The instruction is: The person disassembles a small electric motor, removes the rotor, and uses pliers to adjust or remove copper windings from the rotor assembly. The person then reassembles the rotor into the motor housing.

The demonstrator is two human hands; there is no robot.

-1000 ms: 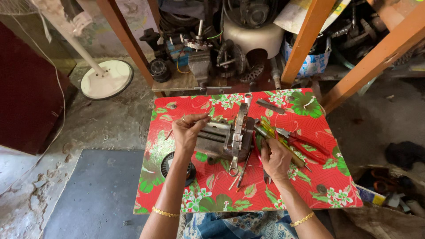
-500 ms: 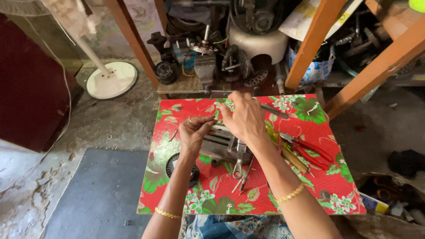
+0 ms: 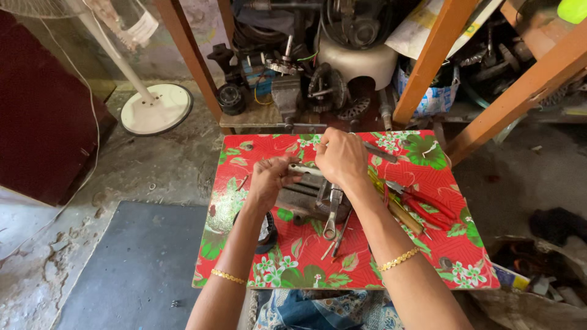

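A grey metal block (image 3: 304,200) of stacked plates lies in the middle of a small table covered with a red flowered cloth (image 3: 428,247). My left hand (image 3: 271,181) grips the block's near-left top corner, fingers pinched on a pale metal strip. Over the block's far end sits my right hand (image 3: 342,160), knuckles up and fingers curled down; what they touch is hidden. A spanner (image 3: 332,215) rests across the block, its ring end toward me. Just right of my right hand, a grey metal tool (image 3: 380,152) lies on the cloth.
Red-handled pliers (image 3: 426,206) and yellow-handled screwdrivers (image 3: 400,211) lie right of the block. A black round part (image 3: 268,235) sits under my left forearm. Behind the table stand a bench vise (image 3: 286,98), motor parts, orange wooden legs (image 3: 428,67) and a white fan base (image 3: 156,110).
My right hand moved from the near right side of the block up to its far end. The view shifted slightly. My left hand stayed on the block.
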